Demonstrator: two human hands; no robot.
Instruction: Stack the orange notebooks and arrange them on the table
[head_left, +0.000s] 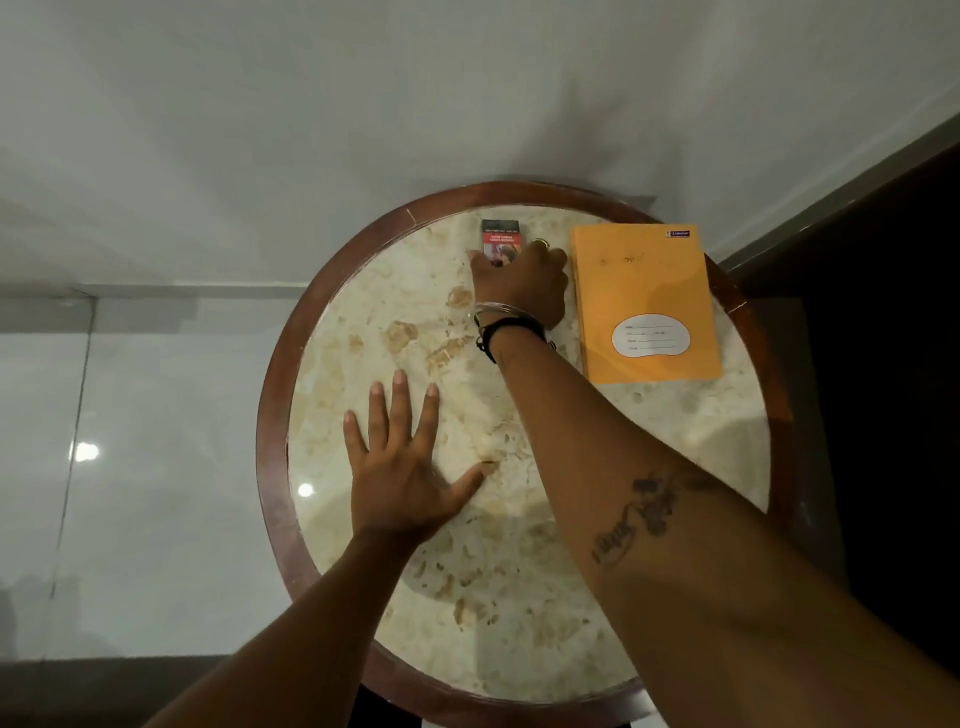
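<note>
The left hand (402, 462) lies flat on the round marble table (275, 415), palm down, all five fingers spread wide, holding nothing. It rests near the left rim, on bare stone.

The right hand (522, 283) reaches across to the far side of the table, fingers curled down onto a small red and black pack (500, 240). Its fingertips cover the pack's near end; it looks like a grip, though from here I can't be sure whether the fingers pinch the pack or only press on it. Bangles (506, 317) circle that wrist, and a ring shows on one finger.

The orange notebooks (647, 301) sit in a neat stack at the far right of the table, just beside the right hand and perhaps brushing its wrist. The top cover faces up with a white label near its lower end.
</note>
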